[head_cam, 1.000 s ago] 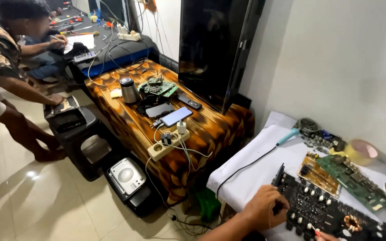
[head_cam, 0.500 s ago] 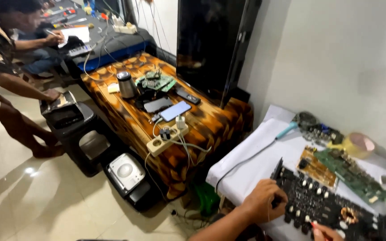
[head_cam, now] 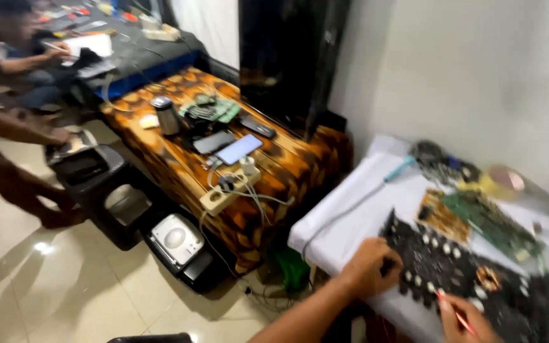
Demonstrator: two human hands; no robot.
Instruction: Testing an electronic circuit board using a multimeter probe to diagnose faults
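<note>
A large black circuit board (head_cam: 471, 279) with round white parts lies on a white-covered table (head_cam: 344, 209) at the lower right. My left hand (head_cam: 370, 267) grips the board's near left edge. My right hand (head_cam: 462, 314), at the bottom edge of the view, holds a thin red-tipped tool (head_cam: 457, 317) over the board. Behind the black board lie a green circuit board (head_cam: 490, 219) and a smaller brown one (head_cam: 441, 216). A teal-handled tool (head_cam: 400, 168) with a dark cord rests on the white cloth further back.
A low table (head_cam: 287, 168) under an orange patterned cloth holds a power strip (head_cam: 227, 190), phones, a metal cup (head_cam: 166, 114) and a green board. Black devices and a speaker (head_cam: 176, 238) sit on the tiled floor. Other people work at the far left.
The view has swung left and down slightly, blurring. My left hand stays on the black board's edge; my right hand has come further into view with the tool.
</note>
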